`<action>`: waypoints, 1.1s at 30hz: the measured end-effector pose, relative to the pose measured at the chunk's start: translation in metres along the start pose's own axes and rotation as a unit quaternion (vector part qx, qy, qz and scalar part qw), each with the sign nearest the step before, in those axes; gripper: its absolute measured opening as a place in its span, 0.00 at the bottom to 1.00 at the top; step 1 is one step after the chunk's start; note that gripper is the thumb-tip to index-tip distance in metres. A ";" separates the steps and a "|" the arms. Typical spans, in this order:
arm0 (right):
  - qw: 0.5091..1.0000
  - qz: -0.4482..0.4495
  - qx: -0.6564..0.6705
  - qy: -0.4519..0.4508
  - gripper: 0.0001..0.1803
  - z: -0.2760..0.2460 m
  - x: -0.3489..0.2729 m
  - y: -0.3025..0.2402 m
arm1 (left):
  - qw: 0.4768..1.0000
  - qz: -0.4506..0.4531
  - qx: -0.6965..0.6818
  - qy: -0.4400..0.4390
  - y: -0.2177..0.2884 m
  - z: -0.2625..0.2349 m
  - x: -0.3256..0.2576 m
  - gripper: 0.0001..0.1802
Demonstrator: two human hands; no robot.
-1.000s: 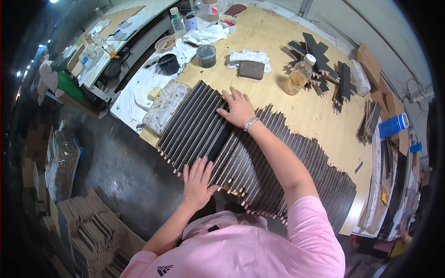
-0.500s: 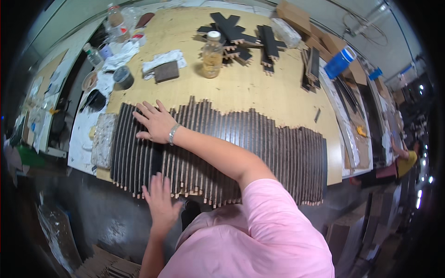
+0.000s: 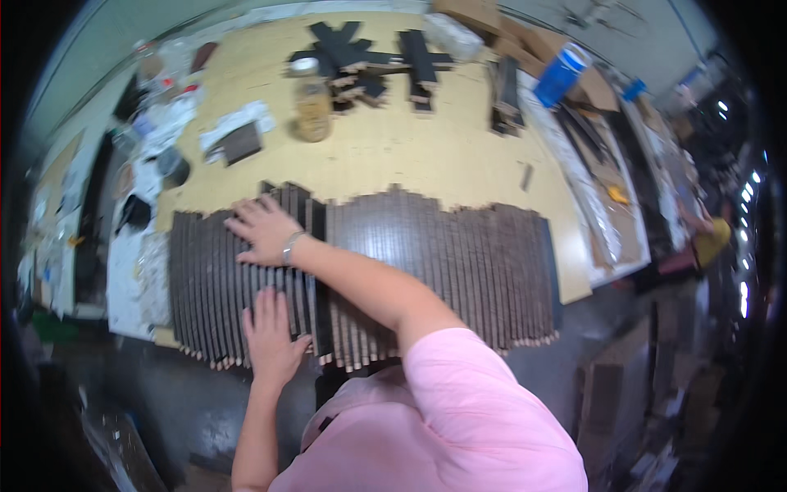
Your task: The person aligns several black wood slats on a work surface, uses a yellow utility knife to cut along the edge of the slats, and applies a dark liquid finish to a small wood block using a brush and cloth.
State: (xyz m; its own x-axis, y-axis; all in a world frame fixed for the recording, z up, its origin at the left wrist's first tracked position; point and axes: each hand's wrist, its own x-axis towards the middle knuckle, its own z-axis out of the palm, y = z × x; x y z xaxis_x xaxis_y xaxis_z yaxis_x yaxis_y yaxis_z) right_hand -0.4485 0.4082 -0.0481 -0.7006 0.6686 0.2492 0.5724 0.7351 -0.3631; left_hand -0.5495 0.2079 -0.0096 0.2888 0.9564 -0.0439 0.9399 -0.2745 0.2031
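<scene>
A wide row of narrow dark wooden strips (image 3: 426, 246) lies side by side along the table's near edge, with pale ends showing at the front. My right hand (image 3: 266, 232), a bracelet at its wrist, rests flat with fingers spread on the far part of the strips at left. Closer to me, my left hand (image 3: 275, 336) lies palm down over their near ends, fingers stretched out. Neither hand grips anything. Just right of the hands a wider black band runs between strips. Some strips beyond my right hand stick out farther than their neighbours.
Dark planks (image 3: 348, 57) are piled at the back, near a bottle of yellowish liquid (image 3: 313, 111). A brown block (image 3: 242, 144) lies on a white cloth. Cups and bottles line the left side. A blue cylinder (image 3: 561, 75) and cardboard stand at right, where another person (image 3: 711, 242) is partly visible.
My left hand has come up onto the near ends of the strips. The black band now lies farther right among the strips. The whole view has shifted, with table things appearing farther left.
</scene>
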 end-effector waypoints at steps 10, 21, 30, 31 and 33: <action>1.000 -0.008 -0.019 -0.010 0.42 0.003 0.014 -0.004 | 0.999 -0.038 0.003 0.023 -0.006 0.000 0.013 0.47; 0.969 0.152 0.162 -0.106 0.41 -0.016 0.060 0.077 | 0.699 -0.359 -0.451 0.423 -0.030 0.018 -0.106 0.26; 0.974 0.141 0.147 -0.101 0.39 -0.009 0.039 0.050 | 0.420 -0.361 -0.750 0.361 -0.003 0.050 -0.074 0.38; 0.970 0.132 0.181 -0.093 0.40 -0.009 0.044 0.053 | 0.405 -0.392 -0.744 0.359 -0.002 0.048 -0.067 0.39; 0.972 0.110 0.202 -0.058 0.42 -0.003 0.060 0.055 | 0.388 -0.421 -0.735 0.363 -0.002 0.043 -0.059 0.40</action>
State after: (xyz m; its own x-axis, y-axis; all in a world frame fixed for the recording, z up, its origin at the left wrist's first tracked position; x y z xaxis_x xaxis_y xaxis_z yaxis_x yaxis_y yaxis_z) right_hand -0.4574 0.4893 -0.0505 -0.6375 0.7698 0.0310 0.5167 0.4570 -0.7240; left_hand -0.5603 0.1473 -0.0494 -0.6375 0.5672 -0.5214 -0.6280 0.0096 0.7782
